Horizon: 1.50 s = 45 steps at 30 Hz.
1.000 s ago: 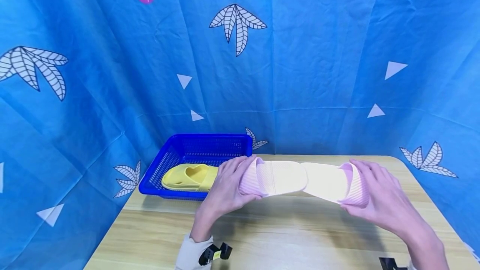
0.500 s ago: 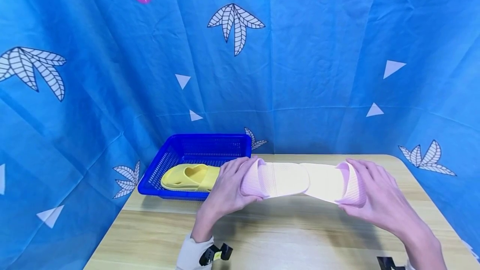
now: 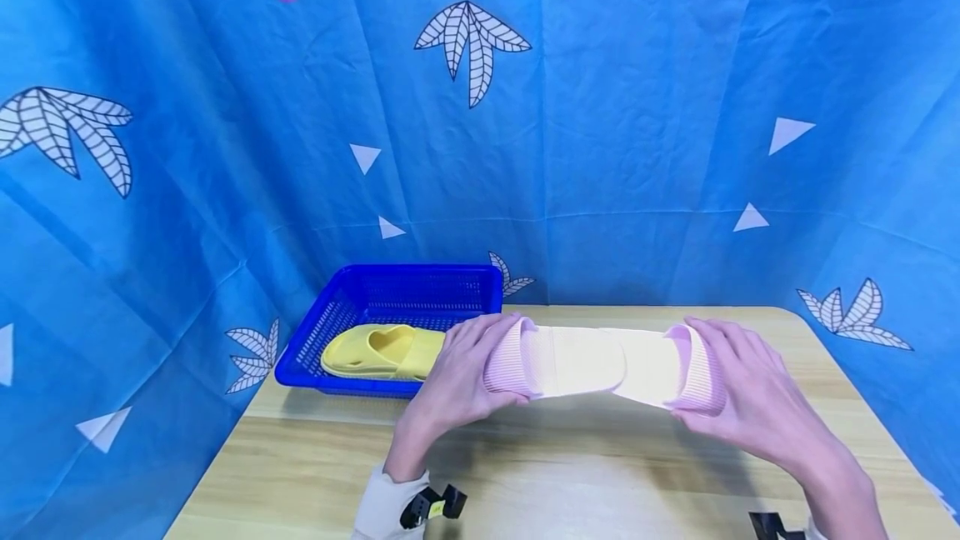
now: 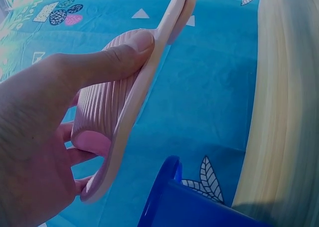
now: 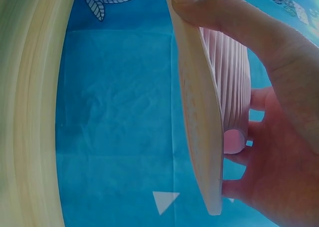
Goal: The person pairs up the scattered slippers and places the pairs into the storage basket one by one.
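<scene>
Two pink ribbed slippers with cream soles hang above the wooden table (image 3: 540, 473), heels overlapping in the middle. My left hand (image 3: 457, 382) grips the left slipper (image 3: 555, 361) by its ribbed strap, thumb on the sole edge (image 4: 142, 40). My right hand (image 3: 738, 402) grips the right slipper (image 3: 678, 369) the same way, thumb across the strap (image 5: 214, 12). A yellow slipper (image 3: 382, 351) lies in the blue basket (image 3: 420, 290) just left of my left hand.
The blue mesh basket stands at the table's back left corner. A blue patterned cloth (image 3: 600, 132) walls in the back and both sides. Black wrist straps (image 3: 431, 505) show at the bottom edge.
Both hands have drawn slightly closer together, so the two pink slippers overlap more at the heels. They also sit a little higher and farther back.
</scene>
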### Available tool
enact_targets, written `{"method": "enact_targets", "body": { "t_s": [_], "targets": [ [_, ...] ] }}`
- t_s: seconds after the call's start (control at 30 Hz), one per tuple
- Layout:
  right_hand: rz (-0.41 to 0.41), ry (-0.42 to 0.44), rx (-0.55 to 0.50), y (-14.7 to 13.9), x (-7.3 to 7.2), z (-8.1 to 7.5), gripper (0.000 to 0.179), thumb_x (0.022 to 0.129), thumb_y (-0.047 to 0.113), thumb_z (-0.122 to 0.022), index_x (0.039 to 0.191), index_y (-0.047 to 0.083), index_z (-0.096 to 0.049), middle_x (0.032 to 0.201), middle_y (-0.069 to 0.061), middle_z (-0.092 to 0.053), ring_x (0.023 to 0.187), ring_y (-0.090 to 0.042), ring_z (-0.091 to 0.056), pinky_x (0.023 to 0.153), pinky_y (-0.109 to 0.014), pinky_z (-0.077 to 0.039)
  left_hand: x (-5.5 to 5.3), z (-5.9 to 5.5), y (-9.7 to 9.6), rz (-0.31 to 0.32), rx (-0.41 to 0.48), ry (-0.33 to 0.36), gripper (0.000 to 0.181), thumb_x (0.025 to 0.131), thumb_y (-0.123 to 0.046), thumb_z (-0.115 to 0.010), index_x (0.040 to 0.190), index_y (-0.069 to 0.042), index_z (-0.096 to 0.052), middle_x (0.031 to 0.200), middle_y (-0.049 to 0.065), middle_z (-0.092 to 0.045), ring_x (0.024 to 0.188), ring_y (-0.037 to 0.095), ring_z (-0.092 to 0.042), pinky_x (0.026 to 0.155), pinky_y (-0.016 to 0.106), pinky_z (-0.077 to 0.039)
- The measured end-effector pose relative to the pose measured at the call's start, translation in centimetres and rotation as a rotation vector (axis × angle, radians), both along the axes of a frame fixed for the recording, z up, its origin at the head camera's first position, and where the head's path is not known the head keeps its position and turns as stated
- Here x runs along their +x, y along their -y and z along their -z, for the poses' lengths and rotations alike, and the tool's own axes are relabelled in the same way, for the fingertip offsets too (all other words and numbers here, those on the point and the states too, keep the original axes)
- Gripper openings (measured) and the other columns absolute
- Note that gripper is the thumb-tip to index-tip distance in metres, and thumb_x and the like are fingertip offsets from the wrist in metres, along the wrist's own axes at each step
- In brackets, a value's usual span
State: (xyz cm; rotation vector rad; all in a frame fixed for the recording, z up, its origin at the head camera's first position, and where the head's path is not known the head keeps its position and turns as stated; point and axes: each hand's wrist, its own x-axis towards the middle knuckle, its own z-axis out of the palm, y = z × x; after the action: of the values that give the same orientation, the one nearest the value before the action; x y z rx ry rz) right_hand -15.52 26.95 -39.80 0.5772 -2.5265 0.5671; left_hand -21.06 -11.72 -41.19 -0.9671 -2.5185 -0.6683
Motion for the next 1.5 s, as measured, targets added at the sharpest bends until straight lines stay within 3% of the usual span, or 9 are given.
{"method": "enact_targets", "body": {
  "t_s": [0.37, 1.5],
  "targets": [
    [-0.006, 0.003, -0.005, 0.3, 0.1, 0.0, 0.115, 0.049, 0.042, -0.1, 0.146, 0.008, -0.05, 0.127, -0.013, -0.057, 0.112, -0.035, -0.05, 0.088, -0.059, -0.039, 0.0, 0.2, -0.5, 0.016, 0.012, 0.045, 0.108, 0.067, -0.051, -0.095, 0.156, -0.022, -0.042, 0.149, 0.001, -0.051, 0.139, 0.023, -0.044, 0.115, 0.053, -0.032],
    [-0.051, 0.028, 0.031, 2.1, 0.1, 0.0, 0.119, 0.052, 0.043, -0.098, 0.151, 0.006, -0.045, 0.133, -0.015, -0.056, 0.116, -0.036, -0.05, 0.092, -0.061, -0.039, 0.4, 0.2, -1.5, 0.037, -0.024, 0.028, 0.111, 0.065, -0.058, -0.093, 0.157, -0.024, -0.041, 0.148, 0.0, -0.052, 0.136, 0.023, -0.046, 0.111, 0.053, -0.036]
  ]
}}
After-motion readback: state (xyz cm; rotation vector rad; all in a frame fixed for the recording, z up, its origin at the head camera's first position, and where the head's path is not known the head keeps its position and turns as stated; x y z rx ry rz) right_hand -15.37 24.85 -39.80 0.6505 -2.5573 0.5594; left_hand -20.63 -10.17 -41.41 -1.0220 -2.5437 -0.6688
